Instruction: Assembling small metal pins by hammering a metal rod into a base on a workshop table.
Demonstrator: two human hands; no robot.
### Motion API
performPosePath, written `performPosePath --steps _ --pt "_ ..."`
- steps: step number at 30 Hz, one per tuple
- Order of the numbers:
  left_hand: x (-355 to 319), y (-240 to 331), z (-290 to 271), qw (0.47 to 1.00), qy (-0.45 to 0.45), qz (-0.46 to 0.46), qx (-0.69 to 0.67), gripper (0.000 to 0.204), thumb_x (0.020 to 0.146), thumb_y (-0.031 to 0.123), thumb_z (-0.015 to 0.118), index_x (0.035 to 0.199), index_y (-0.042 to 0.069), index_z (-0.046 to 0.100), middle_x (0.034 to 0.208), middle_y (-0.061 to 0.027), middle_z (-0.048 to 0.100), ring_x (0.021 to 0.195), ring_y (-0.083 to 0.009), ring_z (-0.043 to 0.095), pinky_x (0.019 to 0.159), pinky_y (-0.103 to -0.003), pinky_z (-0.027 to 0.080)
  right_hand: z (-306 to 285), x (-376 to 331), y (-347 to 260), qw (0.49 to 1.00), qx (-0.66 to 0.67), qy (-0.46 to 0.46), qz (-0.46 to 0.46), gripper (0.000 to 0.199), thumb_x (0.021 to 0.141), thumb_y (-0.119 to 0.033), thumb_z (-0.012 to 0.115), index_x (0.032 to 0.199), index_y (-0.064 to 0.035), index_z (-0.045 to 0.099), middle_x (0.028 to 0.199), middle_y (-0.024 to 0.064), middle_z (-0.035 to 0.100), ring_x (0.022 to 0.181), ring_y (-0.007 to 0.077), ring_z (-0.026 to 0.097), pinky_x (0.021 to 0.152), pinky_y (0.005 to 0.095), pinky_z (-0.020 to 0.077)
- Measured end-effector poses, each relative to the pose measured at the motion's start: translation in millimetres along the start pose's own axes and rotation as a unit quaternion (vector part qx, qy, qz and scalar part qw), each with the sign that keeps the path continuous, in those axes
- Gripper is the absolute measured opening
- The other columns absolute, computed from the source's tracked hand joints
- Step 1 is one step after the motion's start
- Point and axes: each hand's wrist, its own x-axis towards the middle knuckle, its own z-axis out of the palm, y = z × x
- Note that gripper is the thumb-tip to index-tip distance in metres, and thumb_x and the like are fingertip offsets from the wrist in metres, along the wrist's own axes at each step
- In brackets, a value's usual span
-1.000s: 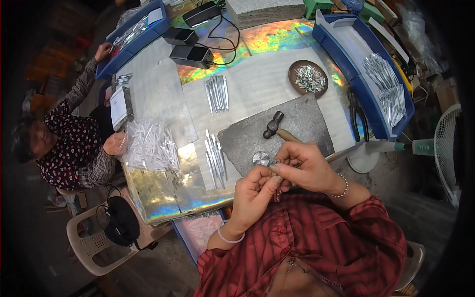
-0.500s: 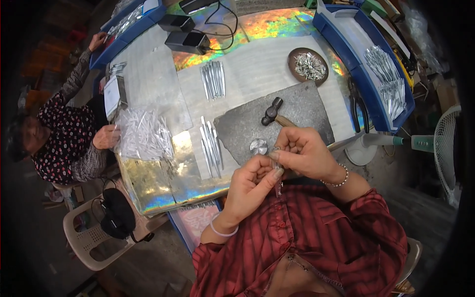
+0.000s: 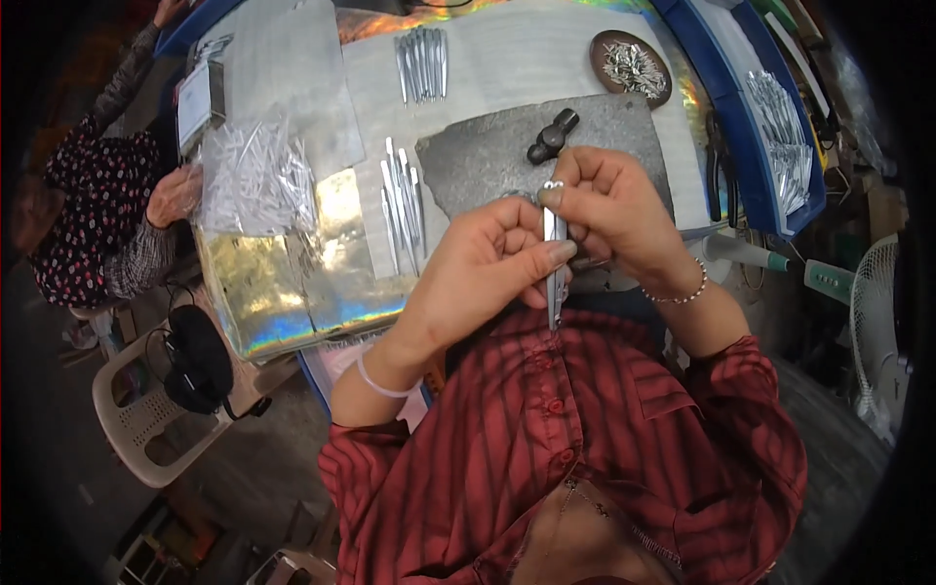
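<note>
Head view: left hand [image 3: 487,268] and right hand [image 3: 609,210] together, both clamped on narrow metal strip [image 3: 555,255], above grey slab [image 3: 487,171].

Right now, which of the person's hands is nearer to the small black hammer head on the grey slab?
Right. The right hand is just below the hammer head, almost touching it. The left hand is lower and further left, gripping the thin metal piece.

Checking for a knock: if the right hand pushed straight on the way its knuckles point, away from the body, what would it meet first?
Probably the dark metal hammer head on the grey stone slab, just beyond the right hand; depth is unclear.
</note>
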Motion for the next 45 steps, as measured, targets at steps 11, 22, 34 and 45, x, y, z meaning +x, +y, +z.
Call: performPosePath --steps 11,22,34,45 --pt "11 12 -8 0.999 0.009 -0.046 -0.009 0.014 0.084 0.012 0.063 0.089 0.002 0.055 0.073 -0.0084 0.064 0.058 -0.0105 0.062 0.048 -0.018 0.050 0 14 3 0.997 0.079 -0.006 0.003 0.018 0.082 -0.014 0.062 0.070 -0.0061 0.052 0.057 -0.0017 0.049 0.038 0.0018 0.036 0.033 0.0168 0.0242" --pt "21 29 0 0.995 -0.040 -0.051 0.072 0.016 0.083 0.013 0.065 0.085 0.001 0.054 0.069 -0.0035 0.061 0.055 -0.0064 0.058 0.046 -0.016 0.048 0 -1 6 0.992 0.076 0.066 -0.072 0.015 0.083 -0.012 0.062 0.074 -0.0060 0.051 0.058 -0.0018 0.049 0.038 0.0014 0.037 0.033 0.0163 0.0251" --pt "41 31 26 0.979 -0.101 -0.069 0.161 0.015 0.083 0.012 0.064 0.085 0.001 0.054 0.067 -0.0024 0.060 0.055 -0.0047 0.056 0.046 -0.016 0.044 -20 -26 15 0.976 0.146 0.117 -0.111 0.014 0.085 -0.011 0.059 0.074 -0.0066 0.051 0.057 -0.0016 0.049 0.037 0.0016 0.036 0.033 0.0161 0.0245" --pt "55 19 34 0.984 -0.090 -0.089 0.122 0.014 0.085 0.010 0.062 0.087 -0.001 0.054 0.070 -0.0056 0.062 0.055 -0.0075 0.058 0.047 -0.017 0.047 -39 -25 23 0.973 0.174 0.117 -0.093 0.015 0.084 -0.012 0.060 0.074 -0.0065 0.051 0.058 -0.0018 0.050 0.038 0.0017 0.037 0.033 0.0162 0.0253"
